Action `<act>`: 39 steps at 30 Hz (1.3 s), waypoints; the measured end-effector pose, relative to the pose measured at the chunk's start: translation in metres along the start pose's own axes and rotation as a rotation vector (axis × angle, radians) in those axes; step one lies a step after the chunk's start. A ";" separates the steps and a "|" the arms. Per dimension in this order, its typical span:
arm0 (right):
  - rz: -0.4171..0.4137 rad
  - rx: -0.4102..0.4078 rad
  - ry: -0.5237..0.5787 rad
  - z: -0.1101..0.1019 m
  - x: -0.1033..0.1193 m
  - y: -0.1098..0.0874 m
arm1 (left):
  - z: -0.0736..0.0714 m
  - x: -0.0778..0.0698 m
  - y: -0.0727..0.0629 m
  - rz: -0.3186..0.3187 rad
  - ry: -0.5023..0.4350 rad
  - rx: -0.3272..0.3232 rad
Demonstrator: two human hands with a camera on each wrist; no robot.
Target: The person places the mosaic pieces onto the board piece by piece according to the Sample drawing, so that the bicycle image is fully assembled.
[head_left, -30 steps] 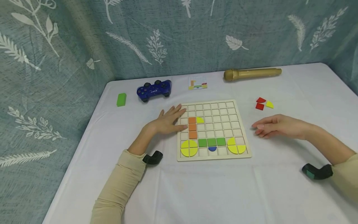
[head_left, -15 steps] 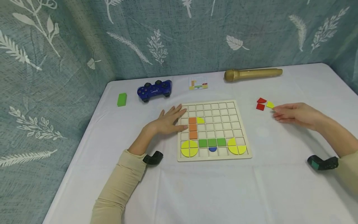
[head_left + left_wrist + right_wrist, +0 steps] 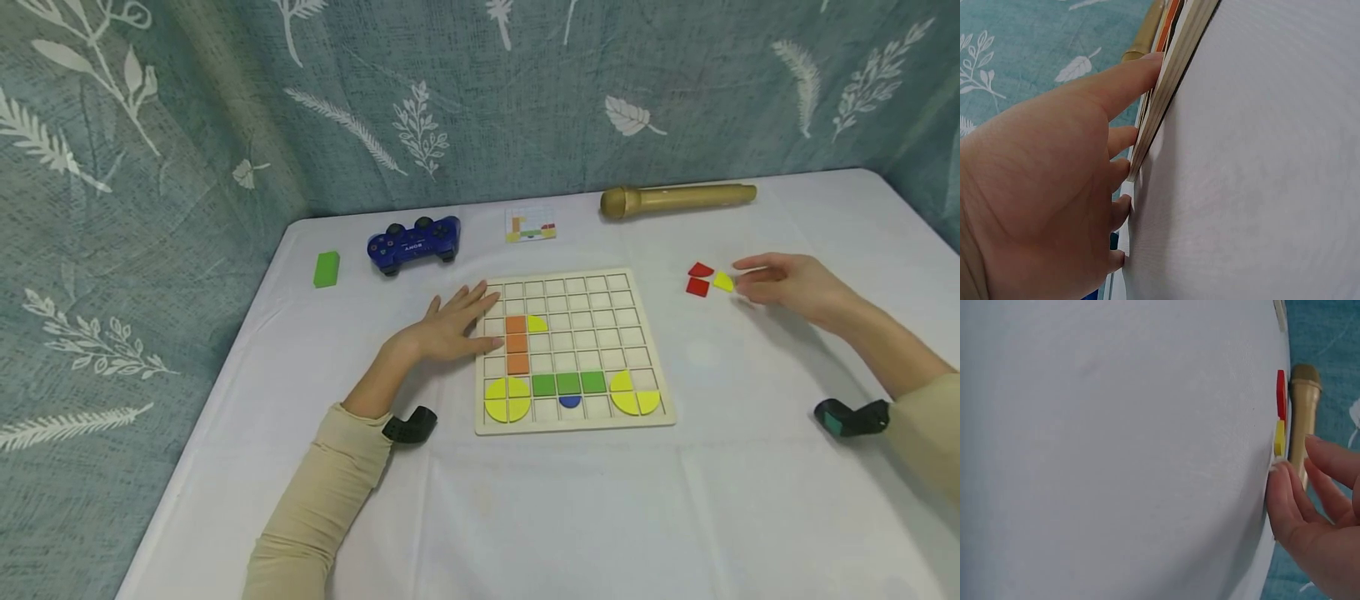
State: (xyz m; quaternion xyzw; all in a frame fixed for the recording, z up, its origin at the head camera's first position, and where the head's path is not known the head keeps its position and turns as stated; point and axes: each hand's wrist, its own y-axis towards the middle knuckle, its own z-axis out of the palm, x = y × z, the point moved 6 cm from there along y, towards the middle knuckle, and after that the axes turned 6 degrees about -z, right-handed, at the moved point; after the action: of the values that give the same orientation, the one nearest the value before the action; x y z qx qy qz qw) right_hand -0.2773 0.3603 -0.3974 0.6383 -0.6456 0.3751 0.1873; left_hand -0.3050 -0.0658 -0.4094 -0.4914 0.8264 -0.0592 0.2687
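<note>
My left hand [image 3: 447,329] lies with spread fingers on the left edge of a wooden grid board [image 3: 577,350]; in the left wrist view the thumb touches the board's side. The board's cells hold orange squares [image 3: 517,343], green squares [image 3: 568,383], a blue half circle [image 3: 570,402] and yellow quarter circles [image 3: 507,400]. My right hand [image 3: 791,287] is at a loose yellow quarter circle [image 3: 723,281], thumb and forefinger parted, fingertips right beside it. Just left of that piece lie a red quarter circle [image 3: 701,270] and a red square [image 3: 697,287].
At the back of the white-covered table stand a blue game controller [image 3: 414,243], a small pattern card [image 3: 530,224] and a gold microphone [image 3: 678,200]. A green block [image 3: 326,269] sits at the far left. A patterned curtain [image 3: 510,100] hangs behind.
My right hand has moved right and away from me, from beside the board to the loose yellow quarter circle, and its fingers have parted. My left hand stays on the board.
</note>
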 end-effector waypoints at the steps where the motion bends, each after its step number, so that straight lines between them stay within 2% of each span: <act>1: -0.002 -0.006 -0.005 0.000 0.001 0.001 | 0.000 0.000 0.000 -0.001 0.001 0.000; 11: -0.073 -0.023 -0.084 0.006 0.015 0.014 | 0.001 0.000 0.000 -0.003 -0.006 0.002; 21: -0.116 -0.015 -0.118 0.006 0.018 0.021 | -0.001 -0.002 -0.001 -0.008 -0.001 0.002; 39: -0.102 -0.032 -0.120 0.010 0.017 0.024 | 0.000 0.000 0.000 -0.004 -0.009 -0.002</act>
State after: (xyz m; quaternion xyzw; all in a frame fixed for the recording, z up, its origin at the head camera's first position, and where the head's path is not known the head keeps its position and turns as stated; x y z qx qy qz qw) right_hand -0.2998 0.3393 -0.3981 0.6886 -0.6282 0.3157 0.1775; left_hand -0.3049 -0.0659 -0.4099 -0.4938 0.8240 -0.0566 0.2719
